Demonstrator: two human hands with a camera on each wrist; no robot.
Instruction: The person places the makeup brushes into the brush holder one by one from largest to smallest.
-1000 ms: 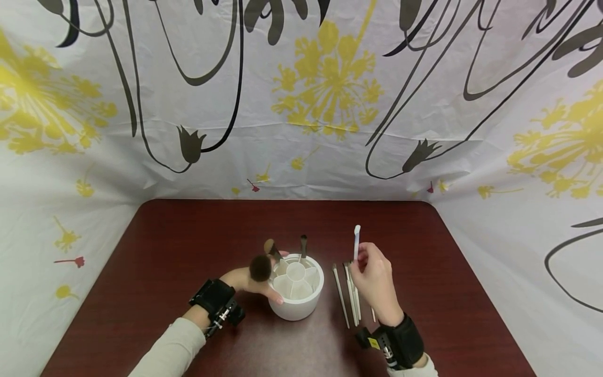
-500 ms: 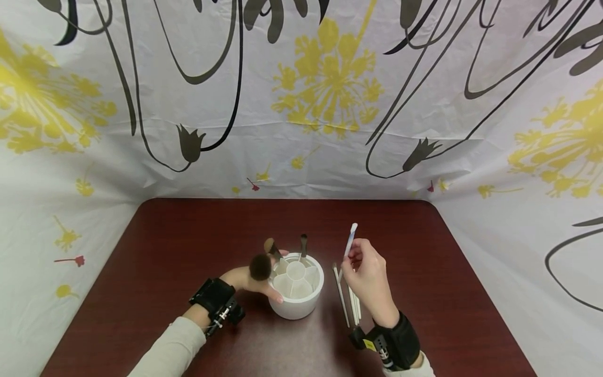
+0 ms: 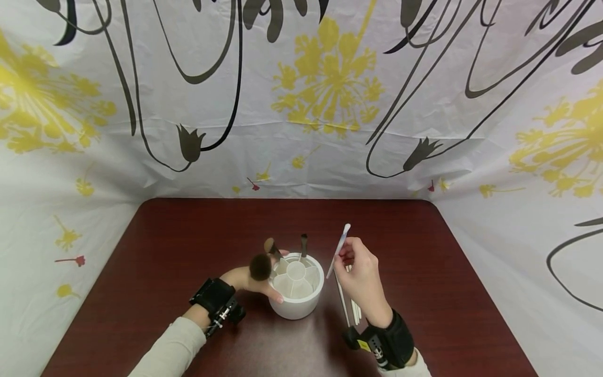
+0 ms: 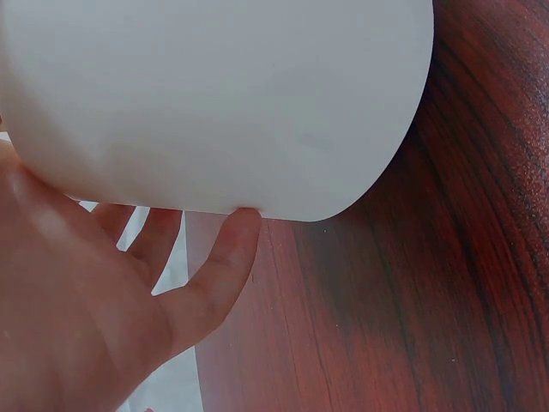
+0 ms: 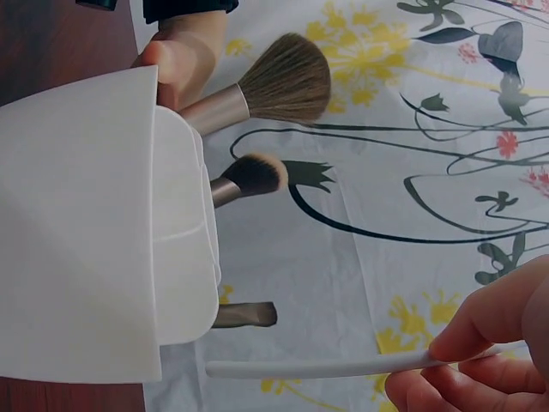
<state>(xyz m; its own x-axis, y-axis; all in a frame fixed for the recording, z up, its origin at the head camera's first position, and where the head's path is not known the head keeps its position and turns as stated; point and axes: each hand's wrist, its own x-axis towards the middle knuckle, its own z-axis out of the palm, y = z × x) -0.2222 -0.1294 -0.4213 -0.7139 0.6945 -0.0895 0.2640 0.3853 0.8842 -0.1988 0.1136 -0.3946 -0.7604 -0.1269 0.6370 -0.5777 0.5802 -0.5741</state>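
Note:
A round white brush holder [image 3: 294, 310] with several wedge-shaped compartments around a central one stands upright on the table. My left hand [image 3: 252, 280] grips its left side, thumb near the front; the holder's white wall [image 4: 223, 112] fills much of the left wrist view. Three makeup brushes stick up from it: a big fluffy brush [image 5: 292, 81], a smaller rounded brush [image 5: 257, 176] and a flat brush [image 5: 253, 315]. Right of the holder, my right hand [image 3: 363, 277] pinches a slim white stick [image 3: 340, 245] with a bluish band and white tip, tilted, its lower end close to the rim.
Several slim pale-handled sticks [image 3: 343, 303] lie on the table beneath my right hand, partly hidden by it. The dark red-brown table [image 3: 212, 225] ends at a patterned white cloth [image 3: 301, 173] behind and on both sides.
My right hand has moved left toward the holder with the white stick, which has gone from nearly upright to tilted. My left hand and the holder stay in place.

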